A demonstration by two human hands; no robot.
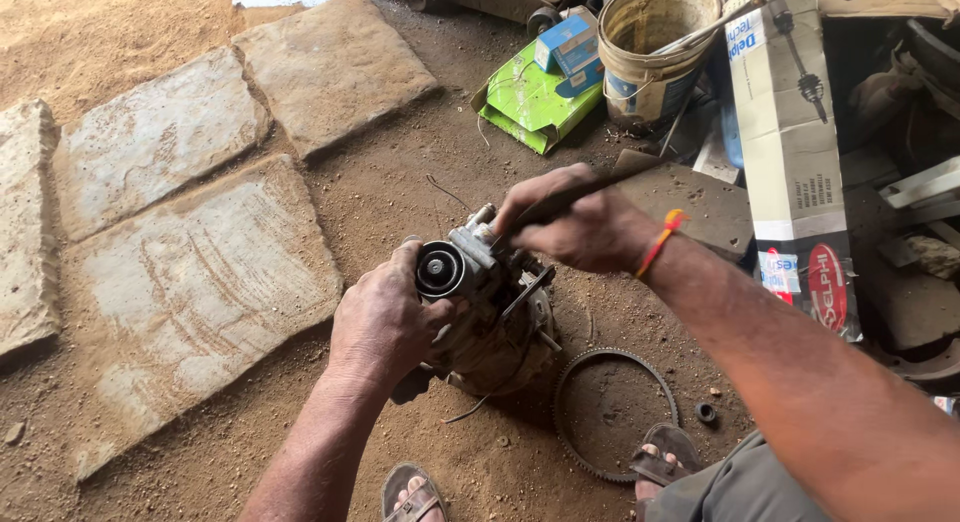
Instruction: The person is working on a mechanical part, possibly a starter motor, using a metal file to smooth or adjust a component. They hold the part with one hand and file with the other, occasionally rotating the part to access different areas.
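A dirty metal engine part (490, 327) with a round black-and-silver cap (440, 270) stands on the dirt ground between my feet. My left hand (385, 317) grips its left side, fingers wrapped just under the cap. My right hand (570, 222) is closed on a thin dark tool (600, 187) whose tip rests on the top of the part. An orange thread is tied around my right wrist. The lower part of the assembly is hidden behind my left hand.
A toothed ring gear (612, 412) lies on the ground by my right foot, a small black ring (706, 413) beside it. Flat stone slabs (200, 252) cover the left. A green box (530, 97), a dirty bucket (655, 47) and a long white carton (795, 152) crowd the upper right.
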